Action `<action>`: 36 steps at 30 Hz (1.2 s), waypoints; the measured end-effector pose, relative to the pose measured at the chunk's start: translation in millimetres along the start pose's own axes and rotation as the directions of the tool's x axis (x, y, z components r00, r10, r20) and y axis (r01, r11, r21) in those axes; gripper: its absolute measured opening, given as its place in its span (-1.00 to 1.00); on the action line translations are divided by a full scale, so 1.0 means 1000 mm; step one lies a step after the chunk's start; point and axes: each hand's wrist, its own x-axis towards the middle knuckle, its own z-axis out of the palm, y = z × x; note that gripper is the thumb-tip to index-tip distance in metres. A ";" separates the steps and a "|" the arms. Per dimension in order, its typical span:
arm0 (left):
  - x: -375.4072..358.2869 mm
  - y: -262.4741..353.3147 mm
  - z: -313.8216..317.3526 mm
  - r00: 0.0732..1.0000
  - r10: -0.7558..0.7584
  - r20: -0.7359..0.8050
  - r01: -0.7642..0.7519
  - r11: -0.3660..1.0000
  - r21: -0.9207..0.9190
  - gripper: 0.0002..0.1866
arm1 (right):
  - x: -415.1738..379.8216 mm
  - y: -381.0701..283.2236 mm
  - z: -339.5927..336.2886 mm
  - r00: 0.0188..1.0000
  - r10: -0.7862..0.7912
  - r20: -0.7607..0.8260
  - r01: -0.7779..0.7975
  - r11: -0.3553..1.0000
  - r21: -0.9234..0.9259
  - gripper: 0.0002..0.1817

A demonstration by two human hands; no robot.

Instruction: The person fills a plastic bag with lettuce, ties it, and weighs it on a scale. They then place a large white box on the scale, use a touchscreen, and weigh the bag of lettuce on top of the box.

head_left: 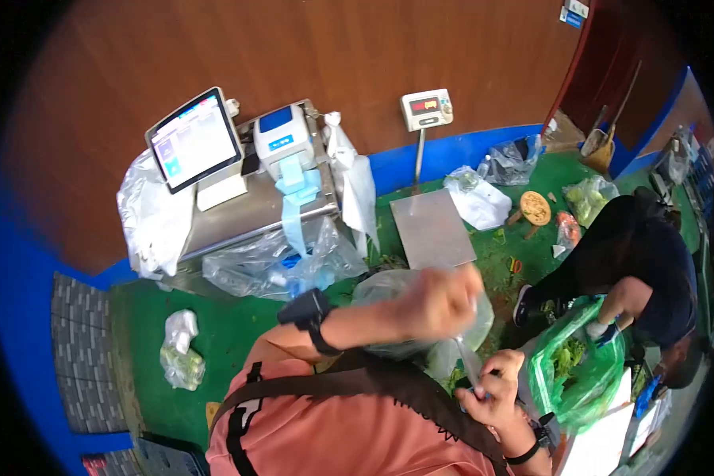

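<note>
My left hand [440,301], with a black watch on its wrist, is closed in a fist around the twisted neck of a clear plastic bag [389,289]. My right hand [492,389] sits lower and to the right, pinching the thin twisted strip of the same bag between its fingers. The bag bulges below my left forearm; its contents are too blurred to tell. I wear an orange shirt with a brown strap across it.
A person in black [642,262] crouches at right, holding a green bag of leafy greens [583,369]. A touch-screen scale [194,143] and label printer [282,139] stand on a steel counter. A platform scale [432,226] and several plastic bags lie on the green floor.
</note>
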 end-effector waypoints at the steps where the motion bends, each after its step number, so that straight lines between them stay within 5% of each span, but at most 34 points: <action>1: 0.002 0.009 -0.004 0.990 -0.124 0.070 0.126 0.992 -0.029 -0.74 | 0.001 0.008 0.014 0.989 0.123 -0.088 -0.121 0.992 0.023 -0.58; 2: -0.002 0.012 -0.011 0.957 -0.248 0.148 0.257 0.965 -0.044 -0.75 | 0.011 0.013 0.031 0.943 0.297 -0.153 -0.296 0.955 0.031 -0.55; 3: -0.005 0.008 -0.014 0.974 -0.160 0.161 0.171 0.983 -0.062 -0.76 | 0.024 0.025 0.053 0.937 0.281 -0.209 -0.277 0.960 0.050 -0.35; 5: -0.011 -0.003 -0.018 0.986 -0.037 0.164 0.057 0.991 -0.122 -0.78 | 0.038 0.057 0.109 0.938 0.334 0.096 -0.348 0.898 0.268 -0.39; 8: -0.020 -0.021 -0.067 0.956 -0.110 0.271 0.137 0.987 -0.083 -0.82 | 0.050 0.059 0.166 0.836 0.536 0.121 -0.520 0.701 0.487 -0.62; 10: -0.045 -0.064 -0.121 0.905 -0.275 0.325 0.321 0.943 -0.094 -0.83 | 0.064 0.054 0.191 0.741 0.653 0.160 -0.594 0.524 0.611 -0.77; 11: -0.058 -0.090 -0.153 0.881 -0.326 0.342 0.384 0.916 -0.117 -0.82 | 0.072 0.049 0.195 0.712 0.693 0.110 -0.614 0.539 0.576 -0.88; 12: -0.056 -0.097 -0.197 0.546 -0.612 0.572 0.803 0.576 -0.151 -0.67 | 0.077 0.045 0.200 0.687 0.723 0.071 -0.609 0.520 0.599 -0.90; 13: -0.071 -0.117 -0.229 0.535 -0.637 0.555 0.821 0.549 -0.161 -0.48 | 0.082 0.042 0.205 0.661 0.750 0.032 -0.602 0.504 0.619 -0.91; 15: -0.125 -0.185 -0.285 0.389 -0.876 0.284 0.915 0.332 -0.231 -0.53 | 0.090 0.036 0.211 0.607 0.793 -0.037 -0.602 0.490 0.630 -0.91; 16: -0.128 -0.207 -0.307 0.232 -0.973 0.003 0.954 0.227 -0.198 -0.69 | 0.096 0.030 0.214 0.593 0.802 -0.065 -0.598 0.493 0.632 -0.91; 17: -0.153 -0.244 -0.332 0.209 -0.952 -0.223 0.904 0.275 -0.328 -0.78 | 0.101 0.024 0.216 0.579 0.810 -0.095 -0.593 0.498 0.633 -0.90; 19: -0.174 -0.292 -0.368 0.175 -0.893 -0.414 0.773 0.385 -0.505 -0.80 | 0.107 0.016 0.220 0.550 0.821 -0.152 -0.595 0.513 0.619 -0.90; 25: -0.167 -0.339 -0.391 0.005 -0.822 -0.569 0.676 0.422 -0.603 -0.81 | 0.110 -0.006 0.226 0.598 0.753 -0.273 -0.663 0.657 0.358 -0.89; 31: -0.163 -0.374 -0.400 -0.126 -0.861 -0.493 0.447 0.394 -0.803 -0.84 | 0.100 -0.018 0.229 0.490 0.824 -0.283 -0.745 0.565 0.355 -0.86; 33: -0.195 -0.415 -0.418 -0.141 -0.874 -0.465 0.337 0.399 -0.853 -0.83 | 0.090 -0.022 0.227 0.541 0.772 -0.334 -0.739 0.626 0.250 -0.85; 34: -0.224 -0.416 -0.435 0.297 -0.839 -0.455 0.818 0.470 -0.333 -0.78 | 0.082 -0.025 0.226 0.548 0.750 -0.370 -0.744 0.640 0.194 -0.85; 35: -0.253 -0.419 -0.452 0.678 -0.642 -0.357 0.734 0.571 0.367 -0.72 | 0.060 -0.018 0.233 0.609 0.675 -0.416 -0.687 0.711 0.148 -0.83; 36: -0.202 -0.351 -0.414 0.510 -0.771 -0.382 0.860 0.462 0.215 -0.64 | 0.057 -0.022 0.235 0.583 0.687 -0.434 -0.710 0.690 0.139 -0.82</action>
